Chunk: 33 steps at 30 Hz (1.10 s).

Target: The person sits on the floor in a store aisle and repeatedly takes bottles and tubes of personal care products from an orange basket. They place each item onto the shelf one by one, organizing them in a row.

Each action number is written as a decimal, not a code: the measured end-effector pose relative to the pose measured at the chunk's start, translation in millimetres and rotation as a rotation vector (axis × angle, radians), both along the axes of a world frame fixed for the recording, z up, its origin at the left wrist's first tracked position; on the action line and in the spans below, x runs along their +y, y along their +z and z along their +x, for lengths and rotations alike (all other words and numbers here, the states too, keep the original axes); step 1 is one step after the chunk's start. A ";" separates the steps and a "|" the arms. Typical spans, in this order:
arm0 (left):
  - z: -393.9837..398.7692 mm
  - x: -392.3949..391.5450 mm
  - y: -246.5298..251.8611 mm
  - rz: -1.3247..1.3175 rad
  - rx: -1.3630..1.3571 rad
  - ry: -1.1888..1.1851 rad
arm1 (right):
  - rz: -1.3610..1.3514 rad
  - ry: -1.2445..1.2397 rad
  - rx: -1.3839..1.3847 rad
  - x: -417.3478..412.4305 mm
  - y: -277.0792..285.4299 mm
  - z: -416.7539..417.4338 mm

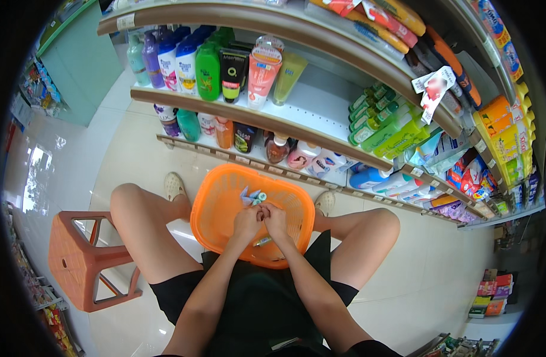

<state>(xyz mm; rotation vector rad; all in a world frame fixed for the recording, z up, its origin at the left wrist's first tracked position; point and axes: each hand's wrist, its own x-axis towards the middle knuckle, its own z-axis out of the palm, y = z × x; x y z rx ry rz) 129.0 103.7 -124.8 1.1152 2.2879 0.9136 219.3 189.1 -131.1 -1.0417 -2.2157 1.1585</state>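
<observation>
An orange plastic basket point(208, 232) stands between the person's knees, in front of the shelves. Over its middle, my left hand point(248, 222) and my right hand point(275, 219) meet at the fingertips. Small bluish tubes or bottles point(254, 195) show just beyond the fingers; whether either hand grips them cannot be told. A small greenish bottle point(262, 241) lies in the basket below the hands, near my right wrist.
Shelves ahead hold shampoo bottles point(208, 71), face wash tubes point(262, 76) and green bottles point(391, 127). Lower down are more bottles point(278, 147). A reddish plastic stool point(72, 263) stands at the left. Packets point(505, 134) fill the right shelves; stacked boxes point(491, 292) sit at the lower right.
</observation>
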 end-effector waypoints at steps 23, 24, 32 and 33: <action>48.4 -40.7 -153.0 -0.347 -0.070 -0.410 | 0.163 0.425 -0.811 -36.4 -160.1 67.0; 51.0 -39.0 -155.2 -0.357 -0.090 -0.406 | 0.199 0.443 -0.801 -34.5 -161.7 68.2; 47.0 -39.3 -153.0 -0.402 -0.180 -0.442 | 0.245 0.593 -0.789 -19.6 -175.3 69.7; 47.6 -38.2 -152.3 -0.394 -0.188 -0.433 | 0.269 0.596 -0.807 -19.1 -179.3 68.8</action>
